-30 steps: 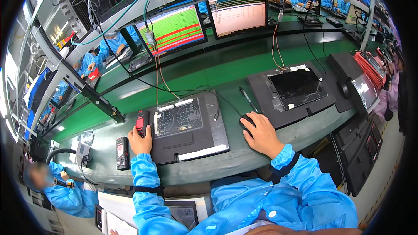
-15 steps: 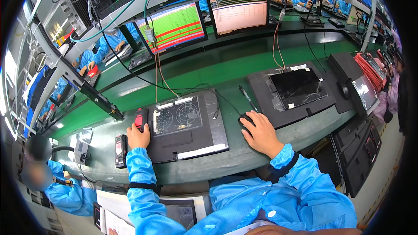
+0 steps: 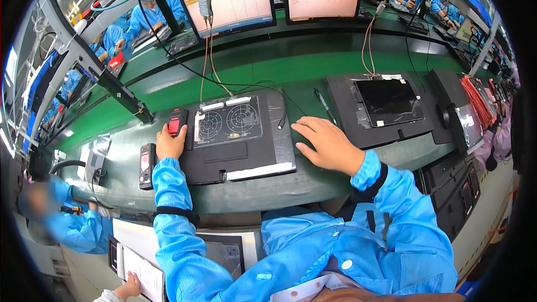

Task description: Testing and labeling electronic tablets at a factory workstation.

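My left hand (image 3: 170,144) is closed round the near end of a red-and-black handheld device (image 3: 177,122), which lies beside a black pad (image 3: 251,159). On that pad sits a clear-edged panel (image 3: 228,120) with two round target patterns. A second black handheld device (image 3: 147,166) lies left of my wrist. My right hand (image 3: 330,145) hovers low over the green bench between the two pads, thumb and fingers apart; whatever is under its palm is hidden. A pen (image 3: 324,104) lies just beyond it. Farther right, a dark-screened tablet (image 3: 389,102) rests on another black pad (image 3: 347,128).
Two monitors (image 3: 226,8) stand behind the bench. Cables (image 3: 210,61) hang down to both pads. A grey box (image 3: 94,166) stands at the left end, a bundle of red sleeves (image 3: 477,100) at the right. At lower left another person's hand (image 3: 131,285) touches a notebook (image 3: 142,271).
My right hand has come off the black mouse's visible edge, and the mouse no longer shows. The left monitor turned from green and red rows to mostly pale. The view has shifted.
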The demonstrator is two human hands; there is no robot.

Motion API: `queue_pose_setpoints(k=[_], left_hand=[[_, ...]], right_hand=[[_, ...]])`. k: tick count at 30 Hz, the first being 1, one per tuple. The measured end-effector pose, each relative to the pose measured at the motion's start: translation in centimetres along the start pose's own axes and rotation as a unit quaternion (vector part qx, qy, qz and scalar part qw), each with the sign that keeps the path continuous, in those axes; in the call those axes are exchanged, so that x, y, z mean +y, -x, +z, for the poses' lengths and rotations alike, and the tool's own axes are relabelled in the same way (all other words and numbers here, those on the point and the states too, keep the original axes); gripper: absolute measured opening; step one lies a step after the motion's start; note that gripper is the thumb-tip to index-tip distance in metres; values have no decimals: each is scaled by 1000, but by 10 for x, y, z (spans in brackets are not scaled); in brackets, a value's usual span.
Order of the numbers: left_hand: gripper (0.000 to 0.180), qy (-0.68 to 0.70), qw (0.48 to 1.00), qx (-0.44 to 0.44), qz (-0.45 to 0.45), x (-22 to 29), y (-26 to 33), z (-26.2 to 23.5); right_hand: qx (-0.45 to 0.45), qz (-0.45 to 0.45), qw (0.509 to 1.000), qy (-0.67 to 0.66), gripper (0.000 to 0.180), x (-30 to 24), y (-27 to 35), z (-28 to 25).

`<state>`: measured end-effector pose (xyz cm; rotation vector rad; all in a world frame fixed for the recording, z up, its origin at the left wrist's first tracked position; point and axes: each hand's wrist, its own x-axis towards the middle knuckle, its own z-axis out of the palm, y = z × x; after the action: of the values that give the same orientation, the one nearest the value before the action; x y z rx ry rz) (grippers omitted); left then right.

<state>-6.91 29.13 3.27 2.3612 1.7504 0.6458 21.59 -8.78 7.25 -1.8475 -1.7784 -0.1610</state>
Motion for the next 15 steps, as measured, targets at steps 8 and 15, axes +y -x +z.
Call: queue_pose_setpoints(k=[8,15], left_hand=[[103,40,999,-9,2,-25,4,-4],[91,180,963,183,77,-3,25,-3]], right_hand=[[-48,-115,989,82,40,35,-70,45],[-66,-109,989,78,29,48,-65,42]])
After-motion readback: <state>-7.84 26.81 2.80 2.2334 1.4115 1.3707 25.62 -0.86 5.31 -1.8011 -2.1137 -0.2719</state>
